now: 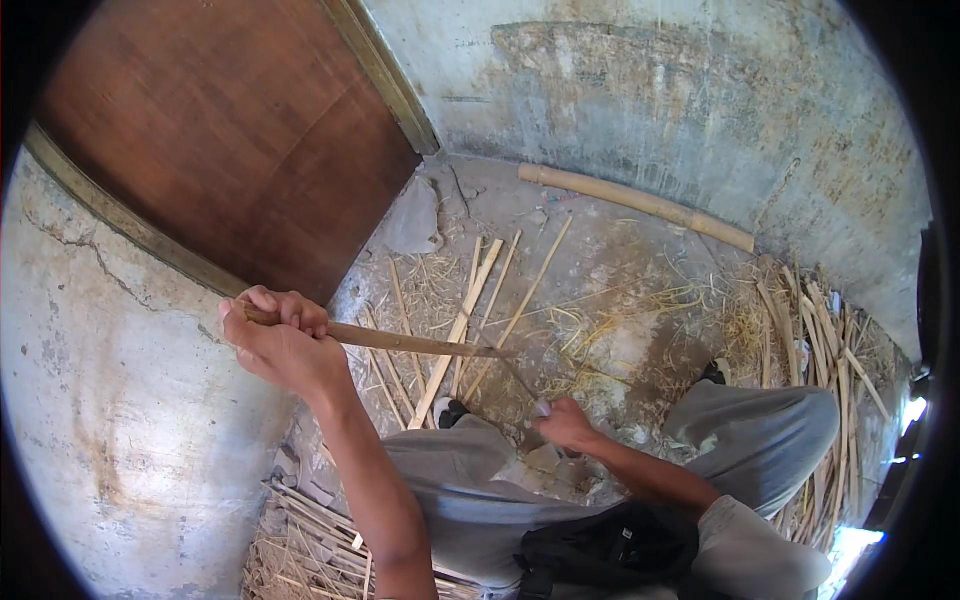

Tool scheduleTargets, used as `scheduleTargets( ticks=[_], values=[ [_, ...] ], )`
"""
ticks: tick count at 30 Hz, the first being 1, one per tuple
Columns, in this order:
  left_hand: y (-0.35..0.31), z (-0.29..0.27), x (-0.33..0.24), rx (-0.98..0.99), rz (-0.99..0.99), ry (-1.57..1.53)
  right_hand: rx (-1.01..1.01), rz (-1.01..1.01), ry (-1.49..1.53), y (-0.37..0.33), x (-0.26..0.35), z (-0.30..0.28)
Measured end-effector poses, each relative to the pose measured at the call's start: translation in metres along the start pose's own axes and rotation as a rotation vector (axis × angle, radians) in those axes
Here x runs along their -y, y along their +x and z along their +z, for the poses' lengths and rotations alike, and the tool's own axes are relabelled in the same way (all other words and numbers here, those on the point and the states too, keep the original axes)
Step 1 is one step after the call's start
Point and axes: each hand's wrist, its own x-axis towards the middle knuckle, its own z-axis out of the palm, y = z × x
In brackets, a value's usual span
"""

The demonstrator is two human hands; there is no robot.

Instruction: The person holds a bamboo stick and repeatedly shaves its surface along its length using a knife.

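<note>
My left hand (283, 338) is closed around one end of a long brown bamboo strip (415, 343), raised to the left. The strip runs rightward to the middle, its far end dark. In my right hand (566, 425), held low between my knees, is a knife; only its thin blade (518, 376) and a pale bit near the grip show. The blade slants up and left to the strip's far end. Whether it touches or has entered the strip, I cannot tell. Beneath lie several loose pale bamboo strips (462, 325) on the floor.
A bamboo pole (640, 204) lies along the stained wall (680, 110). Split strips are piled at right (835, 370) and lower left (310, 540). Yellow shavings (600, 335) litter the floor. A brown door (240, 130) stands at upper left, with a pale sheet (413, 215) beside it.
</note>
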Motion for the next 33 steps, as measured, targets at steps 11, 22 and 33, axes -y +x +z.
scheduleTargets(
  ticks=[11,22,33],
  values=[
    [0.028,-0.03,-0.004,-0.087,-0.045,0.006,0.008,0.041,-0.124,-0.002,-0.115,0.045],
    [0.016,-0.024,-0.006,-0.04,-0.014,-0.007,-0.174,-0.065,0.157,0.015,0.005,0.013],
    [0.015,-0.02,-0.006,-0.076,0.007,-0.015,-0.143,0.157,-0.034,-0.003,-0.077,0.032]
  ],
)
